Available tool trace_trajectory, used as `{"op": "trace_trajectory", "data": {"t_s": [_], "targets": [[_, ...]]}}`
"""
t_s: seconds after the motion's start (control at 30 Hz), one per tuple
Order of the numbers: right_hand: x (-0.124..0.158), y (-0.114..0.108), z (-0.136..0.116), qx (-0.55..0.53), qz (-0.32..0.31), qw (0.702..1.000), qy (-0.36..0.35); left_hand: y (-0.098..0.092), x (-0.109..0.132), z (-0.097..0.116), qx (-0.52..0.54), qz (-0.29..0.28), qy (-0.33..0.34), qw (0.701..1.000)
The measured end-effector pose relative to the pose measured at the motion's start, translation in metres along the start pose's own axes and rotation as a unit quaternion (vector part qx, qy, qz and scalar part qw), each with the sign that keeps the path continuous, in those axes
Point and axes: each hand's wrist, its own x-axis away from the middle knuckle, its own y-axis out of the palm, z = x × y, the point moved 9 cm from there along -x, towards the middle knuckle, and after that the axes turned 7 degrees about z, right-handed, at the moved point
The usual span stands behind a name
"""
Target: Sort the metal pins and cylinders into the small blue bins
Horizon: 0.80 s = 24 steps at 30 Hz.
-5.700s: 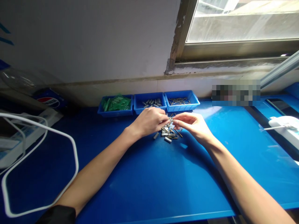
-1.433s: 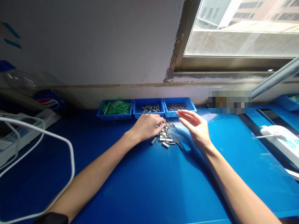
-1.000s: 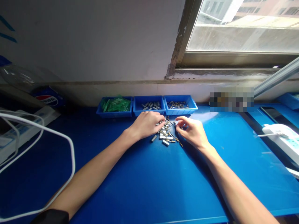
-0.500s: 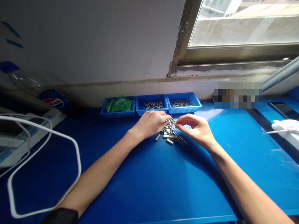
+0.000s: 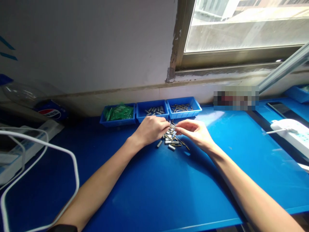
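A pile of small metal parts (image 5: 172,141), silvery blocks and thin brassy pins, lies on the blue table between my hands. My left hand (image 5: 152,129) is at the pile's left edge, its fingers curled together; what they pinch is too small to name. On the right, my right hand (image 5: 193,131) has thumb and forefinger pressed together over the pile, on something I cannot make out. Behind them stand three blue bins: one with green bags (image 5: 120,112), one with silvery blocks (image 5: 155,111), one with thin pins (image 5: 181,107).
A white cable (image 5: 75,167) loops over my left forearm. A Pepsi bottle (image 5: 49,111) lies at the left beside a white power strip (image 5: 31,151). At the right are a phone (image 5: 277,109) and another white power strip (image 5: 294,132). A wall and window frame stand behind.
The view has shifted slightly to the right, so the bins and both hands appear farther left. Both hands remain by the pile, with little change in finger shape.
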Motion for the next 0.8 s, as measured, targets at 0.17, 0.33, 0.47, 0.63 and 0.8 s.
{"op": "trace_trajectory", "data": {"t_s": [0.17,0.33,0.47,0.63,0.8], "targets": [[-0.001,-0.006,-0.003,-0.019,0.045,0.999,-0.012,-0.003,0.002,-0.017,0.006,0.018,-0.091,0.996],[-0.004,-0.018,-0.007,-0.038,0.056,0.995,-0.074,-0.008,0.005,-0.033,0.008,0.019,-0.161,0.987],[-0.005,-0.019,-0.004,0.113,0.058,0.984,-0.121,-0.009,0.005,-0.032,0.003,0.017,-0.155,0.988],[-0.004,0.01,0.001,0.258,-0.028,0.936,-0.239,-0.006,0.004,-0.028,-0.004,0.02,-0.142,0.99],[-0.003,0.023,0.009,0.331,-0.07,0.895,-0.29,-0.006,0.004,-0.027,-0.002,0.017,-0.144,0.989]]}}
